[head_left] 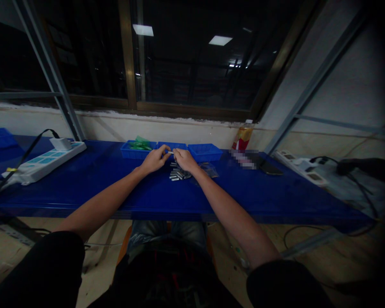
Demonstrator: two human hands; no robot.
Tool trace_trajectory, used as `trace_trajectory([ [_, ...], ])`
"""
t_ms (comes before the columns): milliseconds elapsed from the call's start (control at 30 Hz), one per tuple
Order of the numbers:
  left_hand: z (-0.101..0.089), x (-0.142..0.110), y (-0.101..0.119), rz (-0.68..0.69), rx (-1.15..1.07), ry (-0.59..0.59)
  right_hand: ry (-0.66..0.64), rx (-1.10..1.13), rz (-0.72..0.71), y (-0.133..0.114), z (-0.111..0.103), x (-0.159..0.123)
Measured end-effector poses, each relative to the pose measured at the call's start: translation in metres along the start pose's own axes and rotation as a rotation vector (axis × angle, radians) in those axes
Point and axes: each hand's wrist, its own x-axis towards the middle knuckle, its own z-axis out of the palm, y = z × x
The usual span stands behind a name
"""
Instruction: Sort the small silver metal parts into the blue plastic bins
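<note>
- The surface point(109, 184) is blue and glossy, running along a pale wall point(115, 128) below a dark window point(195, 72); bright panels of light show in the glass.
- Grey metal posts stand at both sides, the left post point(48, 64) and the right post point(311, 85) each slanting across the view.
- On the surface's left lies a white power strip point(51, 161) with a plug point(60, 144) in it and a black cable point(35, 143) curving past.
- Three blue bins stand in a row near the back edge: the left bin point(125, 153) holds green packets point(139, 144), the middle bin point(173, 146) is partly behind the hands, and the right bin point(208, 150) is just beside it.
- Towards the right, a red and yellow pack point(244, 137) stands near the wall; a dark phone point(271, 167) lies near it, beside a pixelated patch.
- Metal parts point(177, 174) lie heaped on the surface just below the hands, with a clear bag point(211, 171) to their right.
- The left hand point(156, 159) has thumb and fingers drawn together, fingertips pinching one end of a small pale piece point(170, 152).
- The right hand point(183, 159) is curled, its fingertips closed on the other end.
- The piece sits between both hands, above the heap; its exact shape is too small to tell.
</note>
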Motion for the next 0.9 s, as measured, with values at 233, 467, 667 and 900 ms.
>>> trace_trajectory([
  [233, -0.0019, 0.0023, -0.0013, -0.077, 0.084, 0.006, 0.018, 0.083, -0.042, 0.0035, 0.0035, -0.0027],
  [467, -0.0032, 0.0009, -0.0007, -0.072, 0.047, 0.004, 0.019, 0.041, -0.044, 0.0014, 0.0015, -0.0017],
  [667, -0.0006, -0.0002, 0.0007, -0.013, 0.002, 0.017, 0.034, -0.021, 0.007, 0.0021, 0.0001, 0.0004],
  [900, -0.0018, 0.0019, 0.0004, -0.040, 0.067, 0.013, 0.025, 0.057, -0.003, 0.0027, 0.0012, -0.0008],
])
